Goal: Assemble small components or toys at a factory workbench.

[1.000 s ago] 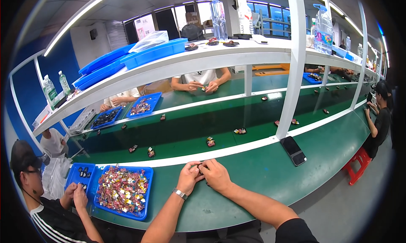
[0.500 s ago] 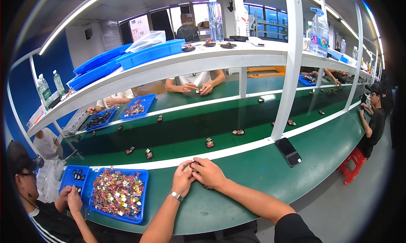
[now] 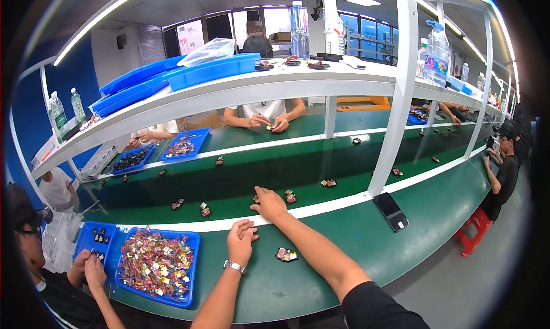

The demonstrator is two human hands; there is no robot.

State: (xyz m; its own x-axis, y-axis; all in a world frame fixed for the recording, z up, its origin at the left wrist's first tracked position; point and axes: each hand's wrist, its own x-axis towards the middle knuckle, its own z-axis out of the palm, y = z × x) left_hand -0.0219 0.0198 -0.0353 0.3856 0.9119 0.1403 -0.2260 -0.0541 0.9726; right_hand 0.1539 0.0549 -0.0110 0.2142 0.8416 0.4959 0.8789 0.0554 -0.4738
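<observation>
My right hand (image 3: 271, 206) reaches over the white rail onto the green belt. Its fingers close round a small black-and-red electronic part (image 3: 256, 198), mostly hidden under them. Just right of those fingers lies a similar part (image 3: 290, 196) with a yellow and white tab. On the near side of the rail, my left hand (image 3: 241, 241) hovers over the green bench, fingers loosely bent and apart, with nothing visible in it. Another small black part with red and yellow pieces (image 3: 286, 254) rests on the bench beside my right forearm.
A blue tray (image 3: 195, 272) heaped with small red, yellow and white pieces stands left of my left arm. Beyond it a co-worker's hands (image 3: 89, 266) work by a smaller blue tray (image 3: 86, 237). A black phone (image 3: 391, 211) lies near a white post (image 3: 394, 100). Several parts dot the belt.
My hands, together over the bench before, have separated. The right one has moved forward onto the belt with the small part; the left has opened. The part on the bench shows more fully.
</observation>
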